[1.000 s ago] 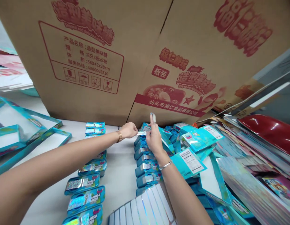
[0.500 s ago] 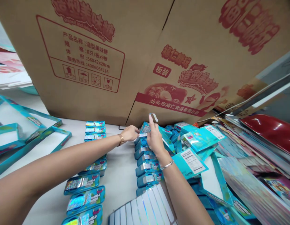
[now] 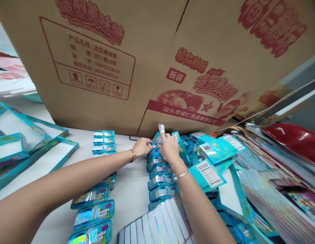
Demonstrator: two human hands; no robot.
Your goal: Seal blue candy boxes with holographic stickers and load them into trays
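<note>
Two rows of small blue boxes with shiny labels run away from me, a left row point(image 3: 94, 213) and a right row point(image 3: 161, 181). At the far end of the right row, my left hand point(image 3: 142, 147) has its fingers curled against the left end of a small blue box point(image 3: 156, 146). My right hand point(image 3: 170, 147) closes over the same box's right end, its index finger stretched up. A narrow shiny sticker strip point(image 3: 161, 128) clings to that fingertip. My right palm and wrist hide part of the row. In front lies a sheet of silvery sticker strips point(image 3: 157, 222).
A large printed cardboard carton point(image 3: 147, 67) stands behind the rows. Blue cardboard trays point(image 3: 58, 154) lie at left. Blue packages point(image 3: 208, 174) are heaped at right, beside stacked printed sheets point(image 3: 279, 189) and a red glossy object point(image 3: 294, 139).
The strip on my right index fingertip now lies against the finger instead of curling off to the right. My right fingers have come down over the box; my left hand has barely moved.
</note>
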